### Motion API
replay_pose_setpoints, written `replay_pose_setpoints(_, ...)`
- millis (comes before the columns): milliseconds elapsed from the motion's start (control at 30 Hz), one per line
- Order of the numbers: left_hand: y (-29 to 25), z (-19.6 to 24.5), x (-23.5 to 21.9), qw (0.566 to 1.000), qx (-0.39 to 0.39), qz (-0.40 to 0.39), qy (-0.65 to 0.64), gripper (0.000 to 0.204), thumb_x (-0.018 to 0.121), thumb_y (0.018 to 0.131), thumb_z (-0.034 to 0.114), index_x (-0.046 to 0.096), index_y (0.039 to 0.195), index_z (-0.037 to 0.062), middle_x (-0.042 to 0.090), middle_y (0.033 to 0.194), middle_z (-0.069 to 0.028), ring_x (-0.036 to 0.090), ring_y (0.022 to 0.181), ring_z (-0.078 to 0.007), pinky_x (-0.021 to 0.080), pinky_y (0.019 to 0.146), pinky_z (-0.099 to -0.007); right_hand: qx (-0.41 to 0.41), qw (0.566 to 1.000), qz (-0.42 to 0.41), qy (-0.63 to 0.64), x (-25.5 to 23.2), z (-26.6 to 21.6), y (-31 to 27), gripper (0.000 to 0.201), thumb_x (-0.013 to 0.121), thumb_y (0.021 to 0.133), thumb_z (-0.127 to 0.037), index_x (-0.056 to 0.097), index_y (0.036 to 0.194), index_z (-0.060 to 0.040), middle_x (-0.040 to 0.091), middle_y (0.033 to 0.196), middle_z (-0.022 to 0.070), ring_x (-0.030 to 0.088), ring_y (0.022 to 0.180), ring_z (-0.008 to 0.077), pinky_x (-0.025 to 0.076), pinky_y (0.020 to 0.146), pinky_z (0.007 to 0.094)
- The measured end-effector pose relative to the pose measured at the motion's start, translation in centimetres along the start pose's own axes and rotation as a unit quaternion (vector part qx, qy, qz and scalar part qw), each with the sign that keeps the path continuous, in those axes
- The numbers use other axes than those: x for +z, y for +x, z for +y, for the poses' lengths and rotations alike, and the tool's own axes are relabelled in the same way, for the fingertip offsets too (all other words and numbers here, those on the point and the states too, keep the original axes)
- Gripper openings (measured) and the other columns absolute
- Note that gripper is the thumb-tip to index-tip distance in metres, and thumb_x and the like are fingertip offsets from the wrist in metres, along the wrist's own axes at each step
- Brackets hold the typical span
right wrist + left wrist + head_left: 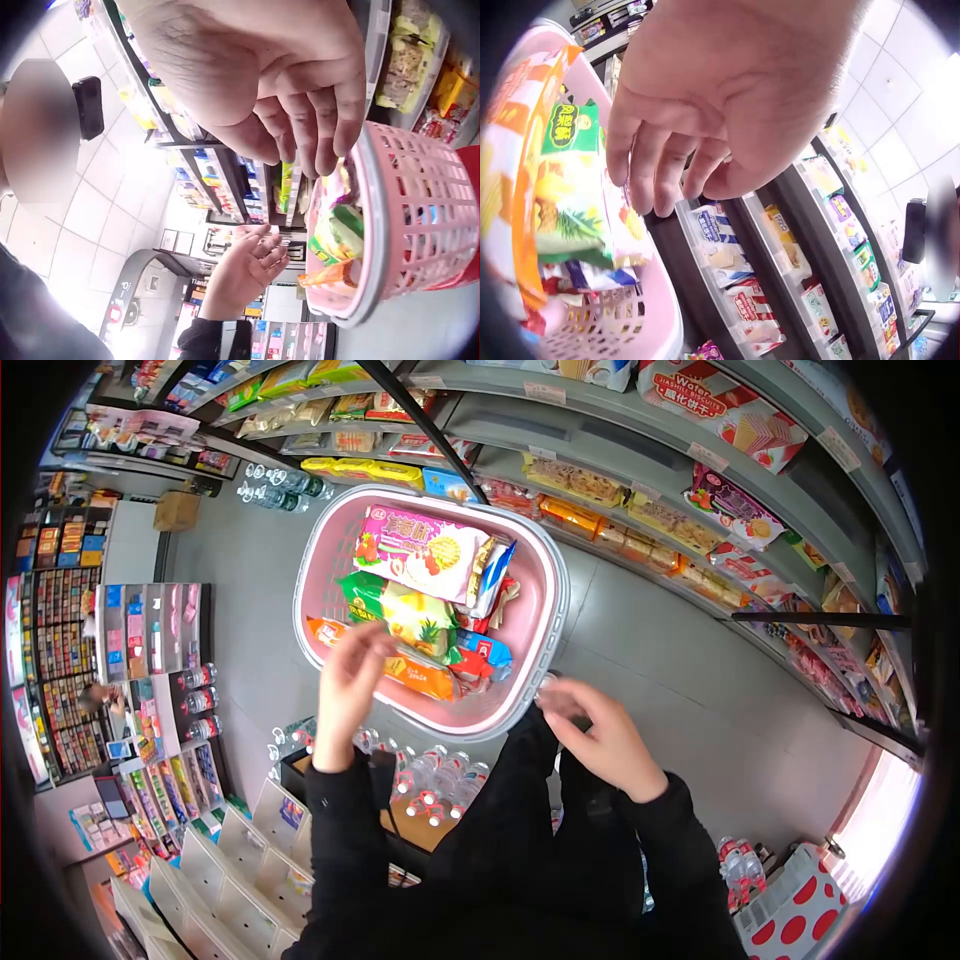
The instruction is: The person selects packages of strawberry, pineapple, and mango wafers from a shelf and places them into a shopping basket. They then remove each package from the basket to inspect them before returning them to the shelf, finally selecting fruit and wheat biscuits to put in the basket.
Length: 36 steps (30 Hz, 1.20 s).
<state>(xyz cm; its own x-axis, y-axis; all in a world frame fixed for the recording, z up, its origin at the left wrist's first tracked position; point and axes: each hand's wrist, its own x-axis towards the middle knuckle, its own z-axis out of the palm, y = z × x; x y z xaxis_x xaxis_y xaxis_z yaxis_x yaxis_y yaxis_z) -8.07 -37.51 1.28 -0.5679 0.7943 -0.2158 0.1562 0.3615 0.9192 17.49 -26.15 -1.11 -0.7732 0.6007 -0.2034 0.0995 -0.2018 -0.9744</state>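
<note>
Both left hand (350, 678) and right hand (605, 740) hung empty, loose-fingered, by the basket's (538, 595) near edge. Sorting packets (405, 605) seemed underway, pinching one likely next.

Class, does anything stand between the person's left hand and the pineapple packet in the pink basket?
Nothing visible does: the pink basket is open on top, with only air between the pineapple packet and the left hand.
</note>
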Motion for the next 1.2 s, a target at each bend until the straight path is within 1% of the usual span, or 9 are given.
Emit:
replay_pose_setpoints(67, 4.3, -1.1, -2.4, 0.998, 0.011, 0.036, 0.043, 0.029, 0.048, 0.084, 0.006, 0.045, 0.111, -0.0039, 0.056, 0.098, -0.0104, 0.053, 0.093, -0.0151, 0.041, 0.082, -0.0258, -0.053, 0.998, 0.008, -0.025, 1.5, -0.3, 3.8, 0.035, 0.054, 0.079, -0.008, 0.043, 0.111, 0.0012, 0.056, 0.097, 0.0144, 0.057, 0.091, 0.0217, 0.044, 0.076, 0.0300)
replay_pose_setpoints(233, 14.7, -5.8, -6.3, 0.971, 0.063, 0.076, 0.217, 0.038, 0.051, 0.082, 0.013, 0.042, 0.113, -0.0064, 0.054, 0.100, -0.0141, 0.055, 0.088, -0.0178, 0.044, 0.076, -0.0263, 0.003, 0.996, 0.050, -0.068, 4.2, 1.1, 13.5, 0.057, 0.060, 0.075, -0.012, 0.031, 0.122, 0.0036, 0.043, 0.118, 0.0169, 0.046, 0.106, 0.0238, 0.039, 0.088, 0.0328)
replay_pose_setpoints(300, 16.6, -5.3, -5.7, 0.971, -0.093, 0.041, 0.215, 0.043, 0.053, 0.081, 0.020, 0.042, 0.112, -0.0086, 0.055, 0.098, -0.0153, 0.055, 0.085, -0.0182, 0.045, 0.071, -0.0265, 0.025, 0.981, 0.138, -0.136, 5.1, 2.0, 15.9, 0.062, 0.062, 0.072, -0.012, 0.030, 0.122, 0.0044, 0.043, 0.118, 0.0172, 0.046, 0.106, 0.0255, 0.038, 0.088, 0.0336)
replay_pose_setpoints(367, 18.2, -6.6, -6.3, 0.982, -0.138, -0.040, 0.125, 0.039, 0.053, 0.082, 0.025, 0.049, 0.104, -0.0072, 0.058, 0.086, -0.0099, 0.056, 0.077, -0.0135, 0.044, 0.064, -0.0240, 0.033, 0.985, 0.156, -0.068, 6.0, 3.9, 17.2, 0.053, 0.063, 0.067, -0.011, 0.037, 0.111, 0.0024, 0.047, 0.105, 0.0191, 0.046, 0.102, 0.0295, 0.036, 0.086, 0.0343)
replay_pose_setpoints(500, 18.7, -6.6, -6.6, 0.982, -0.145, -0.107, 0.062, 0.033, 0.052, 0.084, 0.026, 0.056, 0.097, -0.0039, 0.059, 0.077, -0.0037, 0.054, 0.067, -0.0086, 0.042, 0.059, -0.0213, 0.092, 0.980, 0.131, 0.118, 6.9, 6.6, 18.0, 0.048, 0.062, 0.069, -0.011, 0.040, 0.108, 0.0024, 0.051, 0.098, 0.0156, 0.050, 0.095, 0.0250, 0.039, 0.081, 0.0311)
replay_pose_setpoints(600, 18.5, -6.3, -6.6, 0.977, -0.199, -0.080, 0.007, 0.031, 0.051, 0.085, 0.025, 0.056, 0.097, -0.0030, 0.059, 0.078, -0.0032, 0.053, 0.066, -0.0080, 0.042, 0.061, -0.0210, 0.148, 0.979, 0.092, 0.109, 6.9, 6.8, 18.4, 0.034, 0.060, 0.075, -0.007, 0.044, 0.103, 0.0014, 0.057, 0.087, 0.0092, 0.056, 0.076, 0.0138, 0.044, 0.064, 0.0249)
replay_pose_setpoints(700, 18.5, -6.4, -7.0, 0.981, -0.171, -0.096, -0.005, 0.028, 0.052, 0.084, 0.023, 0.056, 0.097, -0.0022, 0.059, 0.079, -0.0031, 0.054, 0.072, -0.0075, 0.042, 0.065, -0.0201, 0.146, 0.982, 0.111, 0.048, 7.2, 6.8, 18.9, 0.030, 0.062, 0.075, -0.008, 0.045, 0.098, 0.0007, 0.056, 0.082, 0.0076, 0.055, 0.072, 0.0122, 0.043, 0.060, 0.0238)
replay_pose_setpoints(1033, 11.6, 1.2, -7.1, 0.990, -0.008, -0.026, -0.136, 0.019, 0.048, 0.085, 0.009, 0.047, 0.100, -0.0020, 0.055, 0.095, -0.0065, 0.052, 0.087, -0.0110, 0.041, 0.078, -0.0250, -0.030, 0.978, 0.066, 0.194, 3.9, -0.7, 16.0, 0.031, 0.058, 0.078, -0.006, 0.044, 0.105, 0.0007, 0.055, 0.094, 0.0063, 0.053, 0.085, 0.0102, 0.043, 0.073, 0.0240)
replay_pose_setpoints(1200, 6.0, 4.7, -2.8, 0.988, 0.027, -0.036, -0.149, 0.022, 0.051, 0.082, 0.010, 0.045, 0.100, -0.0019, 0.054, 0.097, -0.0077, 0.052, 0.089, -0.0125, 0.040, 0.080, -0.0255, -0.016, 0.963, 0.049, 0.264, -1.1, -3.5, 10.1, 0.037, 0.056, 0.079, -0.004, 0.041, 0.113, 0.0025, 0.050, 0.105, 0.0060, 0.048, 0.097, 0.0116, 0.040, 0.083, 0.0265)
